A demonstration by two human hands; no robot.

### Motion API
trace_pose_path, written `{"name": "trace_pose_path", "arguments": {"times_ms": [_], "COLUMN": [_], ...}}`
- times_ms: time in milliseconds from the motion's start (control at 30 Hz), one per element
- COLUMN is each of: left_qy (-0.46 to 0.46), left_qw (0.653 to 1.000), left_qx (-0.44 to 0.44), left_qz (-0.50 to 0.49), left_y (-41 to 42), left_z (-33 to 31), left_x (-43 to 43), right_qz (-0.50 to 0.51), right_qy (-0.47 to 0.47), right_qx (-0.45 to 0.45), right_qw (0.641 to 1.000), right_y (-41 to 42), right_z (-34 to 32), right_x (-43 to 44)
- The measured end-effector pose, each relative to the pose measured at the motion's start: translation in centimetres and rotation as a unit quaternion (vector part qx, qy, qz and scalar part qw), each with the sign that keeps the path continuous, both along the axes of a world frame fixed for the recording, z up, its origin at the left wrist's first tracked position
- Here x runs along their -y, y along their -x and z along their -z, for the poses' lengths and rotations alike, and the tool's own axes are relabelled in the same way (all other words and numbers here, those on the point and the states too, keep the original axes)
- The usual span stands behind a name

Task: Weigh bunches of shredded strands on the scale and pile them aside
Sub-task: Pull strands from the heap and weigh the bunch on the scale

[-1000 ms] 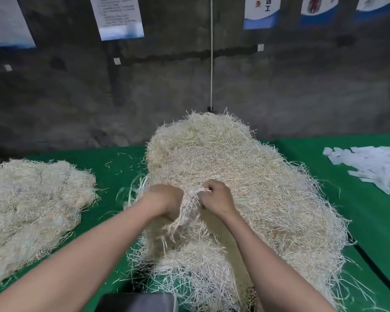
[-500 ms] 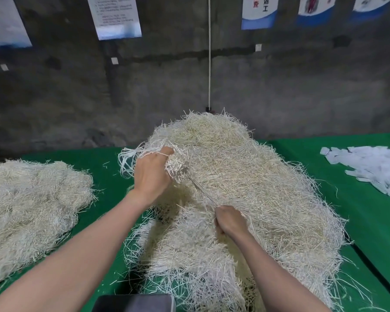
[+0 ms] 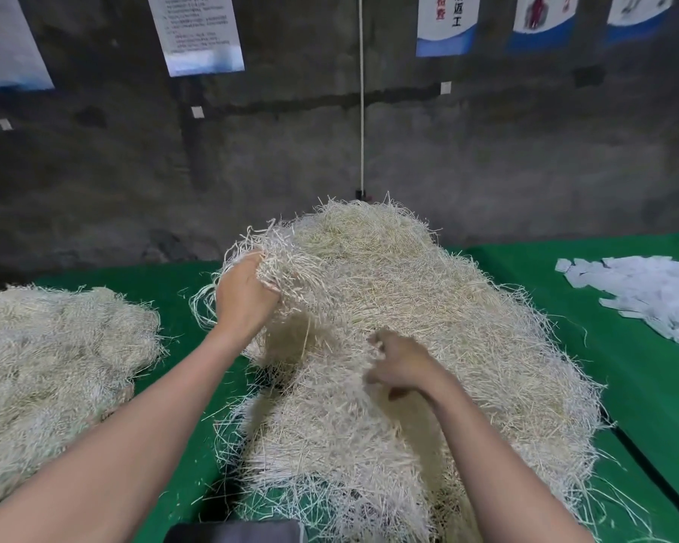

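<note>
Since the head view is the only 1 given, all rests on it: the left hand [image 3: 247, 295] is clamped round a bunch of shredded strands [image 3: 287, 264] at the upper left edge of the big heap [image 3: 428, 327], which fills the middle of the frame on the green worktop [image 3: 624, 346]. The right hand [image 3: 400, 362] hovers low over the heap's centre with fingers curled, but it is blurred, so I cannot tell whether it pinches any strands. Another pile [image 3: 55, 346] lies at the left of the frame, apart from the heap, and white paper slips [image 3: 651, 291] lie at the upper right. A dark object [image 3: 232, 533] at the bottom edge may be the scale, though too little shows. I judge the strands light, dry, springy and tangled. A bunch will drag neighbours along and shed loose ends, so it wants a full fist round its thick middle, with the other hand pressing the heap down to part it.
</note>
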State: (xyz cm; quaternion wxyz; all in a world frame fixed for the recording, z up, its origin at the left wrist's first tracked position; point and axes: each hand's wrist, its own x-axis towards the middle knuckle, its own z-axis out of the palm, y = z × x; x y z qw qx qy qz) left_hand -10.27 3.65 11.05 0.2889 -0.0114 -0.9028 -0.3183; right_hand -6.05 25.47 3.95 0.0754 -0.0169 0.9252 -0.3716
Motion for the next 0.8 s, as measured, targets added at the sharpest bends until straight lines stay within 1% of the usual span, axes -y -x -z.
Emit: {"name": "trace_pose_path", "arguments": {"times_ms": [33, 67, 100, 133, 167, 200, 233, 267, 300, 367, 400, 433, 467, 500, 533, 567, 600, 633, 667, 733, 767, 800], "left_qy": [-0.004, -0.011, -0.028, -0.069, -0.133, -0.211, -0.275, -0.314, -0.318, -0.266, -0.262, -0.291, -0.328, -0.313, -0.224, -0.08, 0.059, 0.164, 0.23, 0.293, 0.29, 0.263], "left_qw": [1.0, 1.0, 0.999, 0.996, 0.986, 0.963, 0.935, 0.912, 0.901, 0.899, 0.884, 0.85, 0.807, 0.786, 0.798, 0.829, 0.849, 0.863, 0.873, 0.884, 0.889, 0.899], "left_qx": [0.006, 0.012, 0.018, 0.032, 0.067, 0.119, 0.165, 0.199, 0.227, 0.289, 0.321, 0.358, 0.398, 0.428, 0.447, 0.44, 0.418, 0.384, 0.354, 0.318, 0.319, 0.317], "left_qz": [0.001, 0.004, 0.015, 0.039, 0.075, 0.115, 0.15, 0.176, 0.189, 0.193, 0.218, 0.255, 0.288, 0.318, 0.336, 0.336, 0.319, 0.284, 0.244, 0.177, 0.155, 0.149], "left_y": [0.0, -0.2, -0.5, -0.8, -1.2, -1.7, -2.1, -2.4, -2.5, -3.0, -3.2, -3.2, -3.2, -3.3, -3.4, -3.7, -3.8, -3.9, -4.1, -4.2, -4.2, -4.0], "left_z": [0.0, -0.2, -0.5, -0.7, -0.9, -1.1, -1.2, -1.2, -1.2, -1.0, -0.7, -0.3, 0.2, 0.5, 0.8, 0.9, 1.3, 1.8, 2.0, 2.9, 3.2, 3.4], "left_x": [-0.1, -0.2, -0.5, -1.1, -1.8, -2.5, -3.0, -3.1, -3.0, -2.2, -1.8, -1.3, -1.0, -1.1, -1.4, -2.0, -2.7, -3.4, -4.1, -5.3, -5.5, -5.5], "right_qz": [-0.012, -0.027, -0.046, -0.063, -0.073, -0.072, -0.066, -0.059, -0.054, -0.079, -0.1, -0.113, -0.106, -0.098, -0.077, -0.045, -0.012, 0.004, 0.01, 0.006, 0.0, -0.004], "right_qy": [0.031, 0.098, 0.189, 0.281, 0.342, 0.364, 0.356, 0.338, 0.318, 0.269, 0.231, 0.187, 0.15, 0.125, 0.121, 0.143, 0.16, 0.158, 0.14, 0.11, 0.103, 0.144], "right_qx": [-0.027, -0.046, -0.05, -0.043, -0.025, -0.001, 0.022, 0.037, 0.046, 0.055, 0.058, 0.057, 0.043, 0.019, -0.003, -0.02, -0.045, -0.079, -0.113, -0.151, -0.158, -0.13], "right_qw": [0.999, 0.994, 0.98, 0.957, 0.937, 0.929, 0.932, 0.938, 0.946, 0.958, 0.966, 0.974, 0.982, 0.987, 0.99, 0.988, 0.986, 0.984, 0.984, 0.982, 0.982, 0.981], "right_y": [-0.1, -0.4, -0.6, -0.6, -0.5, -0.4, -0.2, -0.1, 0.0, 0.3, 0.1, 0.0, -0.1, -0.1, -0.2, -0.2, -0.2, 0.1, 0.3, 0.4, 0.3, 0.2], "right_z": [-1.9, -3.6, -4.9, -5.8, -6.0, -5.7, -5.0, -4.4, -3.6, -2.3, -2.1, -1.8, -1.5, -1.2, -0.9, -0.8, -0.8, -1.0, -1.3, -1.7, -1.7, -1.6], "right_x": [-0.2, -0.2, 0.1, 0.6, 1.3, 2.2, 3.1, 3.7, 4.0, 3.5, 3.1, 2.7, 2.3, 1.9, 1.8, 1.6, 1.6, 1.8, 2.1, 2.9, 3.1, 2.9]}}
